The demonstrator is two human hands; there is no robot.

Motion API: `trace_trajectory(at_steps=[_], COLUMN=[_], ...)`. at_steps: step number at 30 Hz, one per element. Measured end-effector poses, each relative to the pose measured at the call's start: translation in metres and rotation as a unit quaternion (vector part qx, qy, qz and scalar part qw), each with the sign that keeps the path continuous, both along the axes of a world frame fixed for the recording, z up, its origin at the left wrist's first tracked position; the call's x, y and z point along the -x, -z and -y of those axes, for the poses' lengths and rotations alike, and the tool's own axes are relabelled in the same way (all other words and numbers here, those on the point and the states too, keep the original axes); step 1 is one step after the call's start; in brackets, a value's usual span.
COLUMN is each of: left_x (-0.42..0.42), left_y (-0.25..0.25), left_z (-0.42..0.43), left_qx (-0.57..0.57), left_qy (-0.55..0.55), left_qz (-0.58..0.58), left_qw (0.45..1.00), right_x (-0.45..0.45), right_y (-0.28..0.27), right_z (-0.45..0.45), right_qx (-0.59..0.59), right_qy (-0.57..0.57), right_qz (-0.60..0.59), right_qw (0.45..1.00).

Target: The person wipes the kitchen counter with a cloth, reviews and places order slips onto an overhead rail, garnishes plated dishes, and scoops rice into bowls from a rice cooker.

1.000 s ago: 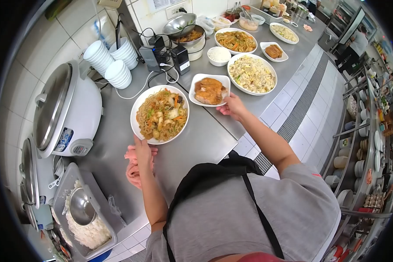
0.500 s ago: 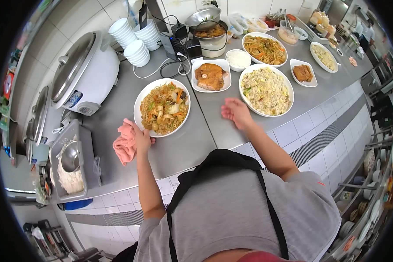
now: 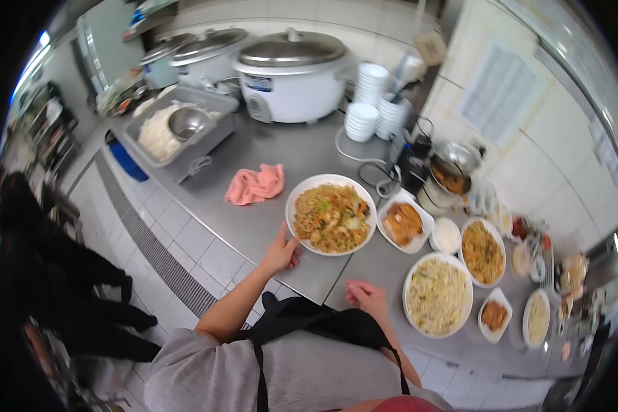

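Note:
My left hand is at the near left rim of a white plate of fried noodles, its index finger stretched out and the others partly bent. It holds nothing; whether the fingertip touches the rim I cannot tell. A crumpled pink cloth lies on the counter, left of the plate. My right hand hovers by the counter's front edge, empty, its fingers loosely bent and somewhat blurred. To its right is a large plate of fried rice.
On the steel counter stand a rice cooker, a grey tub of rice and stacked white bowls. Browned meat, white rice and more noodles sit at right. A person in dark clothing is at left.
The view has swung left, showing more of the cookers and floor. My left hand has let go of the pink cloth, which now lies on the counter. The noodle plate stays between cloth and meat.

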State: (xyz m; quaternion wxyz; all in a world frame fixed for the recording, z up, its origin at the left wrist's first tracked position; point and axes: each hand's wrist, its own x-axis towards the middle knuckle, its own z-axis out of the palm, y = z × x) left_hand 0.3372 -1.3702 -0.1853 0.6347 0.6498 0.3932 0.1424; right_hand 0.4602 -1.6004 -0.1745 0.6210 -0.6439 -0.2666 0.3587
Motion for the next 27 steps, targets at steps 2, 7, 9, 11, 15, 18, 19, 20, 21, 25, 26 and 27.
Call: trace_trajectory(at_steps=[2, 7, 9, 11, 15, 18, 19, 20, 21, 25, 26, 27], left_x=[0.019, 0.079, 0.11, 0.14, 0.213, 0.275, 0.295, 0.314, 0.328, 0.36, 0.363, 0.364], left_y=[-0.005, 0.004, 0.014, 0.012, 0.013, 0.018, 0.02, 0.022, 0.024, 0.026, 0.029, 0.031], left_z=[-0.003, -0.026, -0.043, -0.062, -0.111, -0.149, -0.161, -0.173, -0.185, -0.221, -0.229, -0.236], left_qx=[-0.022, -0.039, -0.054, -0.05, -0.054, -0.062, -0.065, -0.052, -0.037, -0.025, -0.025, -0.026], left_qy=[-0.02, -0.08, -0.104, -0.134, -0.189, -0.214, -0.225, -0.234, -0.246, -0.29, -0.306, -0.323], left_qz=[0.018, 0.083, 0.097, 0.088, 0.077, 0.052, 0.052, 0.044, 0.034, 0.033, 0.055, 0.078], left_qw=[0.999, 0.993, 0.988, 0.986, 0.977, 0.973, 0.971, 0.97, 0.968, 0.956, 0.95, 0.943], right_x=[0.008, 0.034, 0.048, 0.067, 0.123, 0.115, 0.11, 0.096, 0.081, 0.013, -0.022, -0.059], right_y=[-0.005, -0.014, -0.021, -0.021, -0.03, -0.065, -0.08, -0.07, -0.059, -0.067, -0.059, -0.054], right_z=[-0.017, -0.071, -0.099, -0.132, -0.219, -0.277, -0.29, -0.306, -0.322, -0.356, -0.363, -0.367], right_qx=[-0.031, 0.011, 0.031, -0.011, -0.102, -0.004, 0.106, 0.018, -0.065, 0.101, 0.152, 0.2], right_qy=[-0.053, -0.157, -0.175, -0.235, -0.194, -0.256, -0.275, -0.222, -0.171, -0.062, -0.033, -0.006], right_qz=[-0.013, 0.008, 0.038, 0.244, 0.071, 0.343, 0.354, 0.433, 0.509, 0.451, 0.505, 0.556], right_qw=[0.998, 0.988, 0.983, 0.941, 0.973, 0.904, 0.888, 0.873, 0.841, 0.885, 0.849, 0.807])
